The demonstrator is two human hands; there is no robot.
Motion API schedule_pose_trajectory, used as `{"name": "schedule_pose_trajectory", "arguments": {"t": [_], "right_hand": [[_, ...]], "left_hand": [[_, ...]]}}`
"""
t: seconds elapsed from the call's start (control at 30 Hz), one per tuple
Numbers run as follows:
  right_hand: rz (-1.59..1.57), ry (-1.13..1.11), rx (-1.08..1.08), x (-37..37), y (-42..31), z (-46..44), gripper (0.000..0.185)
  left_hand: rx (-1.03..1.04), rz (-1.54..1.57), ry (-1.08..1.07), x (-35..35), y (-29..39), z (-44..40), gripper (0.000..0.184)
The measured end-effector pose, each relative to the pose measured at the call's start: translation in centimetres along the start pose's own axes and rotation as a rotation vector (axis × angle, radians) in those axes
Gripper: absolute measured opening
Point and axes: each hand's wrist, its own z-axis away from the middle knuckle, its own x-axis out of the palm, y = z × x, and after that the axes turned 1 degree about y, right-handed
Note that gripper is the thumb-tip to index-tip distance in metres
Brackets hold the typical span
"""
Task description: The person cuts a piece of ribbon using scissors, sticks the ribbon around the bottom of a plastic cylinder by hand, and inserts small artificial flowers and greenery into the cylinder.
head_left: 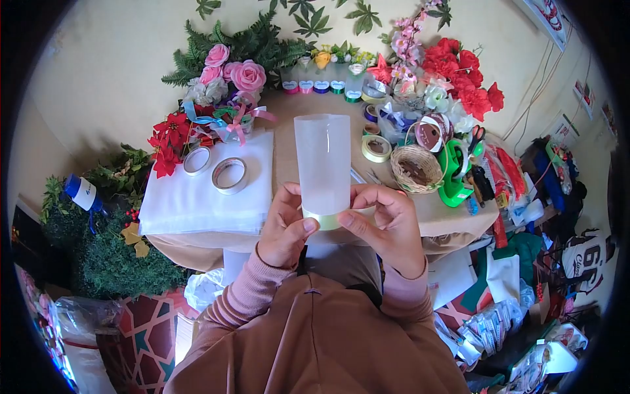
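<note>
Upright in front of me is a translucent white plastic cylinder, with a pale green ribbon band around its bottom end. My left hand grips the lower left side, thumb at the band. From the right, my right hand pinches the same lower end, with its thumb on the band and its fingers partly hidden behind. A stack of white translucent sheets lies left of my hands, bearing two rolls of tape, a larger one and a smaller one.
At the right are a ribbon roll, a wicker basket and a green tape dispenser. Artificial flowers stand at the back left, red ones at the right. Several small decorated cylinders line the table's back edge.
</note>
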Motion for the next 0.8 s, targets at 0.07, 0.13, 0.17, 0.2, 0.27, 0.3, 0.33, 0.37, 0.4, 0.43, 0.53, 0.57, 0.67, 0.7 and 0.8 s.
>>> {"name": "schedule_pose_trajectory", "arguments": {"t": [0.07, 0.13, 0.17, 0.2, 0.27, 0.3, 0.33, 0.37, 0.4, 0.43, 0.53, 0.57, 0.67, 0.7, 0.8], "right_hand": [[0.026, 0.033, -0.005, -0.1, 0.3, 0.0, 0.016], [0.057, 0.078, -0.028, 0.1, 0.2, 0.0, 0.017], [0.088, 0.123, -0.049, 0.3, 0.2, 0.0, 0.018], [0.088, 0.123, -0.049, 0.4, 0.2, -0.1, 0.018], [0.263, 0.161, -0.151, 0.6, 0.2, -0.2, 0.02], [0.263, 0.161, -0.15, 0.8, 0.3, -0.2, 0.02], [0.295, 0.168, -0.18, 1.0, 0.4, -0.2, 0.02], [0.327, 0.175, -0.209, 1.1, 0.5, -0.3, 0.02], [0.327, 0.175, -0.209, 1.0, 0.5, -0.2, 0.02], [0.307, 0.155, -0.198, 1.0, 0.4, -0.2, 0.019], [0.212, 0.137, -0.15, 1.0, 0.4, -0.1, 0.019], [0.137, 0.14, -0.114, 1.1, 0.3, -0.1, 0.019], [0.122, 0.128, -0.101, 1.0, 0.1, 0.1, 0.019], [0.122, 0.129, -0.101, 1.0, 0.1, 0.1, 0.019], [0.122, 0.134, -0.082, 0.9, -0.1, 0.1, 0.019]], "left_hand": [[0.065, 0.002, 0.038, 0.0, 0.0, 0.0, 0.036], [0.086, -0.029, 0.055, 0.0, 0.2, 0.2, 0.033], [0.086, -0.029, 0.055, 0.1, 0.2, 0.2, 0.033], [0.094, -0.048, 0.066, 0.1, 0.2, 0.3, 0.033], [0.101, -0.068, 0.077, 0.4, 0.1, 0.4, 0.034], [0.164, -0.136, 0.052, 0.6, 0.0, 0.4, 0.034], [0.227, -0.203, 0.026, 0.7, -0.1, 0.4, 0.033], [0.228, -0.203, 0.025, 0.7, 0.0, 0.4, 0.033], [0.213, -0.205, 0.037, 0.7, 0.0, 0.3, 0.033], [0.198, -0.208, 0.049, 0.6, 0.1, 0.2, 0.033], [0.14, -0.123, 0.083, 0.8, 0.4, 0.2, 0.033], [0.139, -0.123, 0.084, 0.8, 0.4, 0.2, 0.033], [0.131, -0.072, 0.097, 0.8, 0.3, 0.2, 0.033], [0.127, -0.072, 0.093, 0.9, 0.4, 0.2, 0.033], [0.128, -0.074, 0.085, 1.0, 0.4, 0.2, 0.033]]}}
